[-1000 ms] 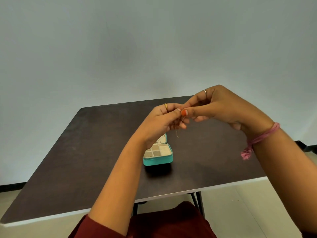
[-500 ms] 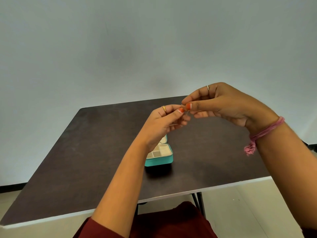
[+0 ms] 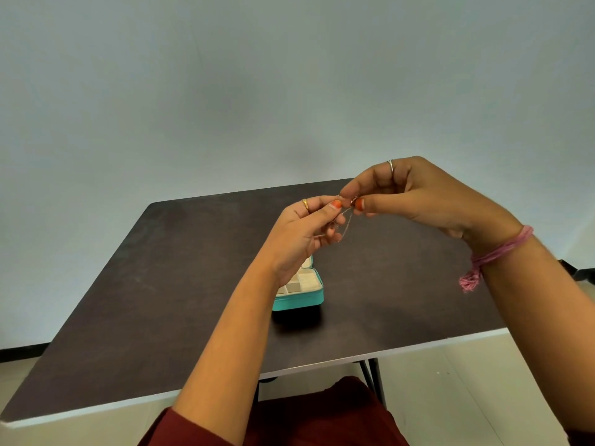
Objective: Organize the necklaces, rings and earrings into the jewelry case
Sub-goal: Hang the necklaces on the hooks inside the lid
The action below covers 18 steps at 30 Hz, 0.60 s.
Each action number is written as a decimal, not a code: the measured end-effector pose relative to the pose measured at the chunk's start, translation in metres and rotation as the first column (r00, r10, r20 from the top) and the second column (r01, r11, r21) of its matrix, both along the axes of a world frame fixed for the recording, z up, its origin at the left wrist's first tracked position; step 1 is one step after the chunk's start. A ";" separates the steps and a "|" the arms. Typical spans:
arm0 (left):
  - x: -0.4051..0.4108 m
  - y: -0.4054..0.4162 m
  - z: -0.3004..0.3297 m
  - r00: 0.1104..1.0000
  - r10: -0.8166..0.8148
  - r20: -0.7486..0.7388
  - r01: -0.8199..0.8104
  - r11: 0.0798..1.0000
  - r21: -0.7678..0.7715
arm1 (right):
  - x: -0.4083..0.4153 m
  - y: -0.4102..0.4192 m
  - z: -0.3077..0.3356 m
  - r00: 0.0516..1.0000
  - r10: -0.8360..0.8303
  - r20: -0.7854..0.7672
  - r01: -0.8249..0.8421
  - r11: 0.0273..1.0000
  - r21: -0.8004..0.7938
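Note:
A thin silvery necklace chain [image 3: 346, 224] hangs in a short loop between my two hands, raised above the table. My left hand [image 3: 304, 231] pinches one end between thumb and forefinger; it wears a gold ring. My right hand [image 3: 412, 196] pinches the other end right beside it, thumb tip to thumb tip, and wears a silver ring. Below my left wrist sits the small teal jewelry case [image 3: 302, 299], lid open, with cream compartments partly hidden by my forearm. What lies in the compartments I cannot make out.
The dark brown table [image 3: 161, 284] has a white front edge and thin black legs. A pink thread band [image 3: 492, 255] is tied on my right wrist. A plain grey wall stands behind. My dark red lap shows below the table edge.
Both hands have risen a little and drawn slightly apart, with the chain now stretched in a loop between the pinching fingers. The case has not moved.

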<state>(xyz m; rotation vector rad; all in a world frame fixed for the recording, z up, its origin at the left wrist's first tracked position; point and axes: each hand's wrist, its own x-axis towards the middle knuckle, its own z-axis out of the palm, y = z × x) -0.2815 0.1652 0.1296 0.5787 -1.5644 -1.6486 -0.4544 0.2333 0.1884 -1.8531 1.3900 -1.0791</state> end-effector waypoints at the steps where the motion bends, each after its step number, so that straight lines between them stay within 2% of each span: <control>1: 0.000 0.001 0.000 1.000 0.000 0.001 0.000 1.000 0.001 | 0.000 -0.001 -0.001 1.000 -0.007 0.007 0.007 1.000 0.002; 6: -0.001 0.003 -0.001 0.999 -0.035 -0.011 0.035 0.999 0.037 | 0.000 -0.003 -0.001 0.998 -0.027 0.052 0.028 1.000 -0.011; 10: -0.002 0.007 -0.004 0.996 -0.079 -0.041 0.083 0.993 0.087 | 0.003 -0.006 -0.001 0.999 -0.041 0.008 0.041 0.999 -0.030; 15: -0.006 0.011 -0.010 0.988 -0.113 -0.108 0.134 0.966 0.223 | 0.006 -0.014 -0.001 0.999 -0.037 -0.015 0.037 0.999 0.004; 18: -0.006 0.011 -0.014 0.985 -0.112 -0.133 0.141 0.963 0.228 | 0.005 -0.017 -0.003 0.999 -0.033 0.017 0.033 0.999 0.029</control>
